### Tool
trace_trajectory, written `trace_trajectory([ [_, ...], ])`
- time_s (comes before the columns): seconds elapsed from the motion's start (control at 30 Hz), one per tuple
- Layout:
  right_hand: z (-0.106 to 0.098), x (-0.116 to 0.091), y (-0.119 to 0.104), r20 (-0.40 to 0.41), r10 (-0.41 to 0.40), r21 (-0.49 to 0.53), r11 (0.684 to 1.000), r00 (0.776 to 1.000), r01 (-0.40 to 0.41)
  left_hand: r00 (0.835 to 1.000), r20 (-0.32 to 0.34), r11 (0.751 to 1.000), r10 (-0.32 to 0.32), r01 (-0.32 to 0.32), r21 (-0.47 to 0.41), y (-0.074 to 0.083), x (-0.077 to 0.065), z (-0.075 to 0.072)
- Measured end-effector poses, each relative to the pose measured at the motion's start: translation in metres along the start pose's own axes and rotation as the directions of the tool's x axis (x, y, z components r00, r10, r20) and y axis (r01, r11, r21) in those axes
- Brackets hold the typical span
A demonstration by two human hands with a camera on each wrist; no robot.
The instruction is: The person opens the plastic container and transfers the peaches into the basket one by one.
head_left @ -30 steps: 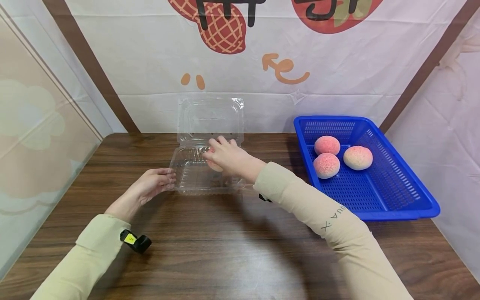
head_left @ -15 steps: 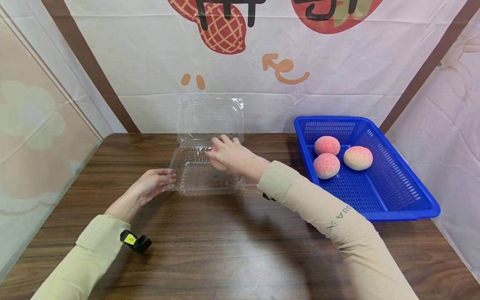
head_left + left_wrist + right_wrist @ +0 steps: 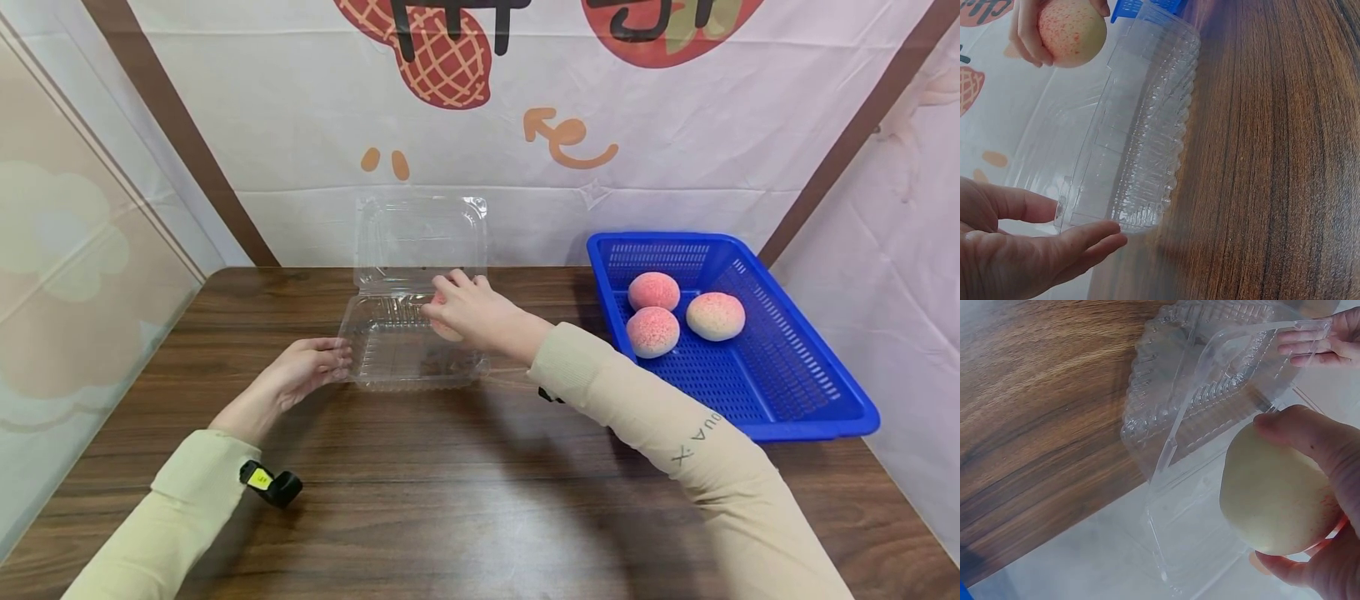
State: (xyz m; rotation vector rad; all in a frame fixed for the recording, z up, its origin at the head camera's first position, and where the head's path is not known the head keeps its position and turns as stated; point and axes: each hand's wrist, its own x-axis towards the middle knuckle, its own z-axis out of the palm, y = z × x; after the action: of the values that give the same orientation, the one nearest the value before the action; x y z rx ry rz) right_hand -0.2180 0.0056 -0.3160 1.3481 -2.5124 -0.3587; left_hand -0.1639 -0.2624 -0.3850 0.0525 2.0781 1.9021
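Observation:
A clear plastic clamshell box (image 3: 397, 350) stands with its lid (image 3: 420, 237) raised at the back. My right hand (image 3: 487, 317) grips a pink and cream peach (image 3: 1272, 494) above the right part of the box. In the right wrist view, thumb and fingers wrap the peach from either side. The left wrist view shows the same peach held up over the far end of the box. My left hand (image 3: 311, 371) touches the left side of the box with straight fingers (image 3: 1088, 240), some of them at its corner.
On the right of the wooden table (image 3: 420, 508) stands a blue plastic basket (image 3: 840, 387). Inside it lie a pink peach (image 3: 654, 292), a second pink one below it, and a paler peach (image 3: 716, 317). A printed cloth (image 3: 300, 125) hangs behind the table.
My right hand has shifted slightly to the right with the peach in its grip. The left hand, the box and the basket have stayed in place.

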Motion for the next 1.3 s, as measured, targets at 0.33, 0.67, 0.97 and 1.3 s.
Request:
trace_trajectory([
  [0.33,-0.003,-0.009,0.005,-0.025,-0.009,0.03,1.0,1.0,0.009,1.0,0.007,1.0,-0.001,0.001,-0.001,0.001,-0.001,0.0],
  [0.67,-0.009,-0.014,0.009,0.01,-0.015,0.016,1.0,1.0,0.014,1.0,0.01,1.0,-0.004,0.004,0.006,0.001,-0.001,0.0],
  [0.97,-0.011,-0.02,0.017,0.01,-0.025,0.015,1.0,1.0,0.025,1.0,0.009,1.0,-0.005,0.005,0.006,0.0,0.0,0.0],
  [1.3,-0.011,-0.028,0.024,0.004,-0.016,0.0,1.0,1.0,0.016,1.0,0.009,1.0,-0.013,0.013,0.005,0.001,0.0,0.0],
])
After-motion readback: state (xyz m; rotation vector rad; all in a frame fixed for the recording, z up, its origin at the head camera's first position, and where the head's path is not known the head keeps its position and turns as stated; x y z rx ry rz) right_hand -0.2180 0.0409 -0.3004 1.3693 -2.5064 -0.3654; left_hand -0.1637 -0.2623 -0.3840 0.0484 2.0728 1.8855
